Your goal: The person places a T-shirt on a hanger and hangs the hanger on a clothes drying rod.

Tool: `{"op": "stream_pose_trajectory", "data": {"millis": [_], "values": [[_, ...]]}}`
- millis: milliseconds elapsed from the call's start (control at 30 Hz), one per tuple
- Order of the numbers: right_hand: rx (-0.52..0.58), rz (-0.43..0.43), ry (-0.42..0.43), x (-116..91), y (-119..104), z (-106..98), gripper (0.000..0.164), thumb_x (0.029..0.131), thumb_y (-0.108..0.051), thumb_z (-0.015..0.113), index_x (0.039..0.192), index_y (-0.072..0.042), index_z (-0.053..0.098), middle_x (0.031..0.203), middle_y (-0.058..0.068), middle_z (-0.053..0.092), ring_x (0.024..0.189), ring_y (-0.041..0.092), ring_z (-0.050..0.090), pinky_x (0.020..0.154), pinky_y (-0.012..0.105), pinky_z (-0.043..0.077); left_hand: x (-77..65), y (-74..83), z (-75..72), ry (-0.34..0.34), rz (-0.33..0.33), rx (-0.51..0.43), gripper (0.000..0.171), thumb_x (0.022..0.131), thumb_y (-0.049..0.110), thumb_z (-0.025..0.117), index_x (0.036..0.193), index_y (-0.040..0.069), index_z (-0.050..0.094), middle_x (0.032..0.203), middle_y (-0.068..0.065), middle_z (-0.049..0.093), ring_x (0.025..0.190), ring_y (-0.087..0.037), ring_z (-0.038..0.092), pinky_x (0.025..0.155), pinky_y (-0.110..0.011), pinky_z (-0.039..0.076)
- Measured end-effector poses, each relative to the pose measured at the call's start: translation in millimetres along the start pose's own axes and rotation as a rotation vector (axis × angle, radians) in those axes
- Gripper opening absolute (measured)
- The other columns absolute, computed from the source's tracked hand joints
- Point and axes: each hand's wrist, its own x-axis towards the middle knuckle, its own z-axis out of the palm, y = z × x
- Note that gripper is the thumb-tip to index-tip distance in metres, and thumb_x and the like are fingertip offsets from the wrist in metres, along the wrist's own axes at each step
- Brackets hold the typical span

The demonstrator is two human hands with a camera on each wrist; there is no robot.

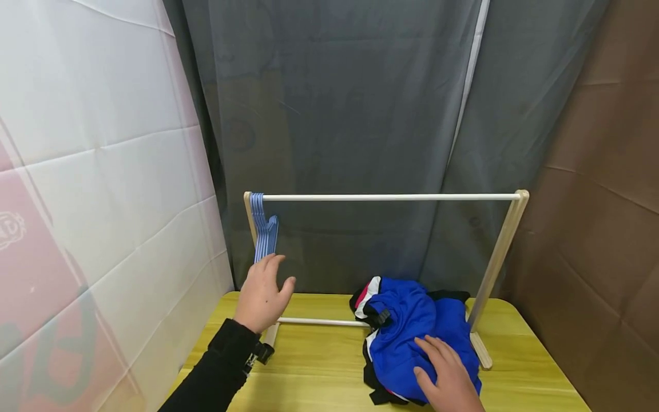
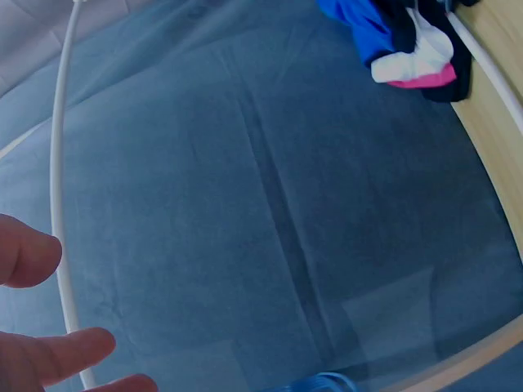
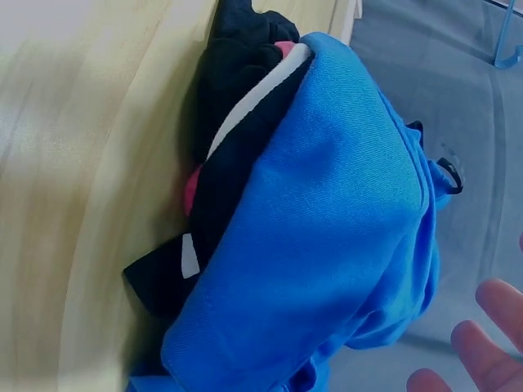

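Note:
A bunch of blue hangers hangs at the left end of the rack's white top rail. My left hand is raised just below and in front of them, its fingers extended and its thumb apart, holding nothing. In the head view it overlaps their lower part. On the table lies a crumpled blue garment with black, white and pink parts. My right hand is over its near right side, fingers spread. In the right wrist view, the fingertips appear beside the blue cloth without gripping it.
The rack's right wooden post rises beside the garment, and a lower white bar runs behind it. Beneath is a yellow wood-grain table. Grey cloth hangs behind, with a white sheet left and a brown one right.

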Motion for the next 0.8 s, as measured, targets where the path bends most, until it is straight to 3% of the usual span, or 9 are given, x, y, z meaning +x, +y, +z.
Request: {"op": "stream_pose_trajectory", "data": {"millis": [233,433,633,800], "values": [[0.013,0.031,-0.022,-3.8,3.0,0.0,0.045,0.096,-0.022,0.068,0.138,-0.01,0.06,0.142,0.019,0.052,0.131,0.047,0.045,0.103,0.069,0.033,-4.1,-7.2,-0.6,-0.002,-0.059,-0.015,0.051,0.098,0.03,0.064,0.142,0.005,0.053,0.152,-0.02,0.042,0.139,-0.041,0.039,0.111,-0.059,0.033],[0.017,0.07,-0.027,-9.7,6.9,1.8,0.044,0.094,-0.02,0.068,0.136,-0.011,0.061,0.138,0.017,0.055,0.129,0.044,0.048,0.103,0.067,0.035,-7.1,-9.7,-1.9,0.008,-0.032,0.015,0.05,0.098,0.029,0.065,0.138,0.002,0.056,0.147,-0.023,0.047,0.134,-0.043,0.043,0.109,-0.058,0.036],[0.018,0.083,0.002,-16.9,9.4,5.8,0.042,0.093,-0.019,0.069,0.133,-0.01,0.063,0.133,0.015,0.058,0.125,0.045,0.05,0.101,0.065,0.037,-6.5,-14.5,2.4,0.042,0.026,0.166,0.05,0.093,0.026,0.072,0.133,-0.001,0.06,0.129,-0.021,0.058,0.117,-0.039,0.053,0.096,-0.053,0.048],[0.028,0.09,0.031,-22.5,13.1,8.3,0.042,0.092,-0.019,0.07,0.132,-0.009,0.063,0.13,0.015,0.06,0.121,0.045,0.053,0.097,0.064,0.041,-2.9,-18.9,7.3,0.072,0.104,0.341,0.048,0.089,0.024,0.077,0.126,-0.002,0.062,0.101,-0.015,0.06,0.087,-0.03,0.054,0.07,-0.041,0.052]]}}
